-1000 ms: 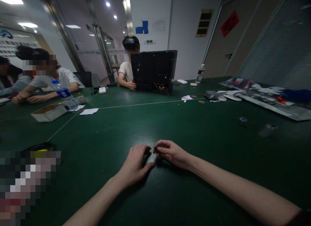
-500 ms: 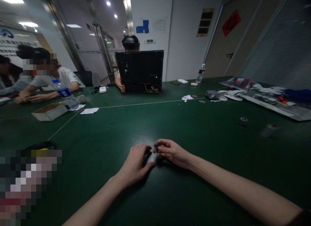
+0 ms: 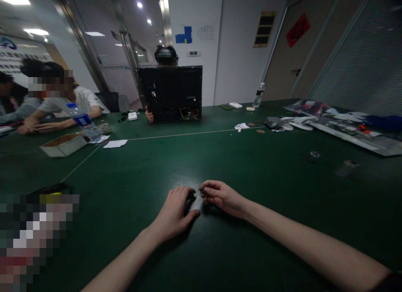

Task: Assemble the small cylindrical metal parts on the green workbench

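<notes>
Now the black panel (image 3: 172, 93) is shifted leftward by the person opposite (image 3: 166, 55), but the handwork is undisturbed: over the table (image 3: 188, 162), a small dark piece (image 3: 204, 192) seems pinched by the right hand (image 3: 220, 197), beside the thumb-spread left hand (image 3: 178, 209).

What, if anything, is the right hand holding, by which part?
The right hand appears to pinch a small dark thing; its identity and gripped part cannot be told.

1. Only a narrow gap is left between left hand (image 3: 179, 210) and right hand (image 3: 222, 199).
2. Free passage is offered ahead, bounded across the table (image 3: 176, 158) by a black panel (image 3: 172, 93).
3. Passage is blocked rightward by two cylinders (image 3: 348, 168), leftward by an open box (image 3: 66, 147).
</notes>
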A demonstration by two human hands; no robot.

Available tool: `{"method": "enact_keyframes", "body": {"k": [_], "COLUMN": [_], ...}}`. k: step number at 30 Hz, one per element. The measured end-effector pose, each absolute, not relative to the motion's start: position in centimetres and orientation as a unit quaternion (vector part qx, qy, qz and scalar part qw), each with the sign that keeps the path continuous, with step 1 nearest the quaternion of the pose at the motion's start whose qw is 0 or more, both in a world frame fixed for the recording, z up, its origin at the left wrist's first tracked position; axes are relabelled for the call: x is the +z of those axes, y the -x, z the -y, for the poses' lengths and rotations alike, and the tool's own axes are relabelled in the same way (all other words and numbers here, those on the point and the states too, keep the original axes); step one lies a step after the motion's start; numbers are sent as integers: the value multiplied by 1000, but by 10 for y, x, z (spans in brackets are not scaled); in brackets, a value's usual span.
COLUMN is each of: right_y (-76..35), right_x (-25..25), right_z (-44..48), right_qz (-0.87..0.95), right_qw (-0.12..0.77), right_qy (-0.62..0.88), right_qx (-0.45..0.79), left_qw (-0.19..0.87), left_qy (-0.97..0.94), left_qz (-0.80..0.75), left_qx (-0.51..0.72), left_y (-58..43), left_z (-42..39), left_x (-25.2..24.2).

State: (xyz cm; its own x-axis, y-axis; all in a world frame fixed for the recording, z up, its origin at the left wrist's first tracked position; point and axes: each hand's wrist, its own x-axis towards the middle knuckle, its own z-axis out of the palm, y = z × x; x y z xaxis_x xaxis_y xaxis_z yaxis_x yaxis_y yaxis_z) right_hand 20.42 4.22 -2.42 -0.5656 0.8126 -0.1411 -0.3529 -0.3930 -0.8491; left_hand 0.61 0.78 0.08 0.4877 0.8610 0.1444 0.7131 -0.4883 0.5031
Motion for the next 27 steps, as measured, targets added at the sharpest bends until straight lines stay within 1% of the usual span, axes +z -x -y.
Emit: {"method": "enact_keyframes", "body": {"k": [8,12,14,16,17,19,21,23,27], "right_y": [-203,-218,-240,-275,-297,-347,-399,-446,-510], "right_x": [-26,-27,-25,-22,-20,-16,-12,-10,-15], "right_z": [-41,-64,-85,-108,-118,-133,-138,-137,-128], "right_qz": [415,441,469,507,526,511,482,442,383], "right_qw": [391,430,473,506,506,514,514,494,464], "right_qy": [287,333,393,499,566,633,686,746,798], "right_qx": [770,714,634,487,382,273,178,63,-45], "left_qw": [188,194,196,198,199,202,202,200,196], "left_qy": [-841,-836,-836,-837,-837,-839,-839,-836,-833], "left_qz": [-467,-474,-474,-472,-470,-468,-470,-475,-480], "left_qx": [201,197,196,196,195,192,188,186,189], "left_y": [-6,-5,-4,-3,-3,-3,-5,-7,-9], "left_z": [-8,-8,-7,-7,-6,-6,-5,-5,-5], "left_x": [-2,0,1,1,1,2,4,5,4]}}
